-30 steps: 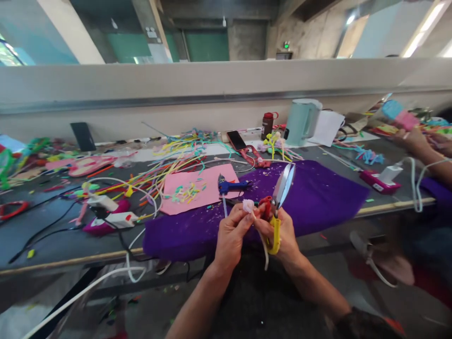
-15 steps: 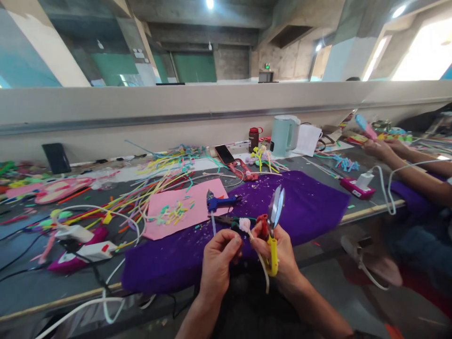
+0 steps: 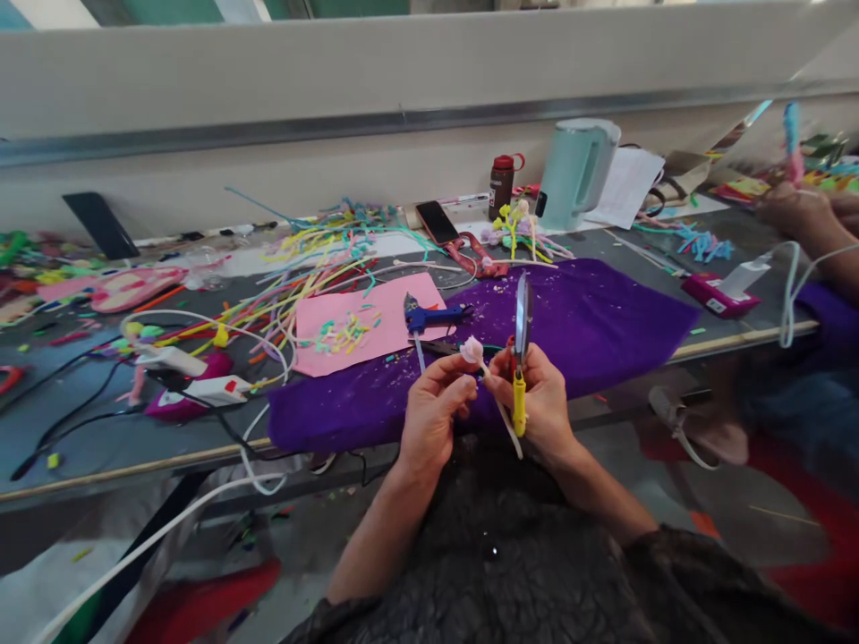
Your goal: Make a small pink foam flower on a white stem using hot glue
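Observation:
My right hand grips yellow-handled scissors, their blades pointing up. Between its thumb and fingers it also pinches the pale stem of a small pale pink flower, which looks made of pipe cleaner. The stem's end hangs below the hand. My left hand has its fingers curled in a pinch at the flower's left underside; its fingertips are partly hidden. Just beyond the hands, a blue glue gun lies across the edge of a pink sheet, with dark-handled pliers beside it.
A purple cloth covers the table's front. Pipe cleaners, power strips and cables lie left. At the back stand a phone, a brown bottle and a kettle. Another person's hands work at right.
The view has tilted down, so the table sits higher in the picture. My left fingers have moved up to the flower. The scissors have turned, now seen more edge-on.

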